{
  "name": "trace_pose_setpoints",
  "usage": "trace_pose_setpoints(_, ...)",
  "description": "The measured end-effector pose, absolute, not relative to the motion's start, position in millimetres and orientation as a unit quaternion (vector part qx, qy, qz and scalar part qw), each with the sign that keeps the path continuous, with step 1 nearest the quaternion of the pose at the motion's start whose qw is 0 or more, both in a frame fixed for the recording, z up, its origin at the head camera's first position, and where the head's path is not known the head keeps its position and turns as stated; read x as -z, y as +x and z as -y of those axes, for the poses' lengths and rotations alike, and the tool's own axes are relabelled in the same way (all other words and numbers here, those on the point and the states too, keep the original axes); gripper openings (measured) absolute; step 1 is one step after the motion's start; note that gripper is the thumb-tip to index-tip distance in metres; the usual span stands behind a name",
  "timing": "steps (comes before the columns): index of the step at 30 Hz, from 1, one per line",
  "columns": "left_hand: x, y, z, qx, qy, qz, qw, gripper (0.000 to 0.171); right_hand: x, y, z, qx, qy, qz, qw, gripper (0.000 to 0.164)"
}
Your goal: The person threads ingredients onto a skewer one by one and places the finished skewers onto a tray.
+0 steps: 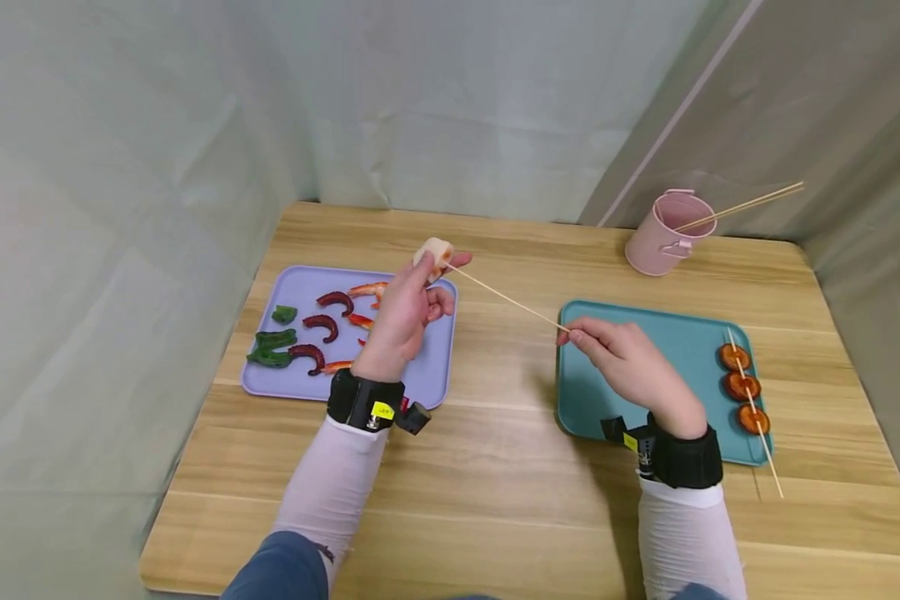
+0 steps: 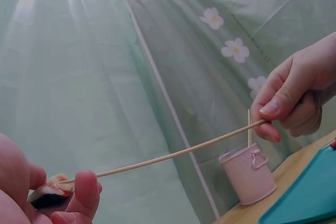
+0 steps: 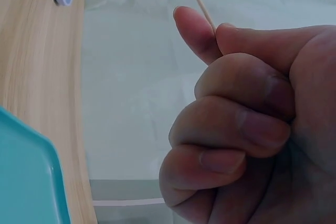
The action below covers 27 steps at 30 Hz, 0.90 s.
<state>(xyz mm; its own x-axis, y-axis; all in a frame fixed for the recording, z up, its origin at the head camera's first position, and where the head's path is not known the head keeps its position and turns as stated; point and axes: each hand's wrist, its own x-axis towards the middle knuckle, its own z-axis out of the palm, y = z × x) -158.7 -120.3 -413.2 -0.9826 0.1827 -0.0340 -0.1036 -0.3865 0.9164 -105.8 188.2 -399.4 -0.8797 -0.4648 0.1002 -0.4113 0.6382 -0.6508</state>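
Note:
My left hand (image 1: 401,321) pinches a pale food piece (image 1: 437,252) with orange-brown patches, raised above the far right corner of the purple tray (image 1: 435,367). In the left wrist view the food piece (image 2: 51,191) shows a dark underside and is partly hidden by fingers. Between thumb and index finger, my right hand (image 1: 630,362) grips the far end of a thin wooden skewer (image 1: 506,297) over the left edge of the teal tray (image 1: 645,408). The skewer's other end meets the food piece, its tip hidden there.
Shrimp (image 1: 367,290), dark red curled tentacle pieces (image 1: 321,325) and green pepper pieces (image 1: 273,339) lie on the purple tray. A skewer with three round brown slices (image 1: 741,386) lies across the teal tray's right side. Spare skewers (image 1: 757,202) stand in a pink bucket (image 1: 656,242) behind.

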Motion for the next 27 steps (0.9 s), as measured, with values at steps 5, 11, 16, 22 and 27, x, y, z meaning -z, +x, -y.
trace_pose_setpoints(5,412,-158,120,-0.823,0.05,-0.56,0.08,0.048,396,-103,-188,0.347,-0.242,-0.905,0.038,0.021)
trace_pose_setpoints(11,411,-156,120,-0.823,0.05,-0.561,0.081,0.045,391,-98,-187,0.344,-0.245,-0.906,0.037,0.022)
trace_pose_setpoints(16,409,-154,120,-0.819,0.053,-0.566,0.079,0.046,389,-95,-186,0.343,-0.242,-0.907,0.045,0.024)
trace_pose_setpoints(22,409,-152,114,-0.808,0.065,-0.578,0.091,0.034,386,-94,-181,0.35,-0.253,-0.9,0.062,0.024)
trace_pose_setpoints(27,409,-149,106,-0.8,0.081,-0.583,0.113,0.033,388,-93,-178,0.352,-0.255,-0.898,0.073,0.024)
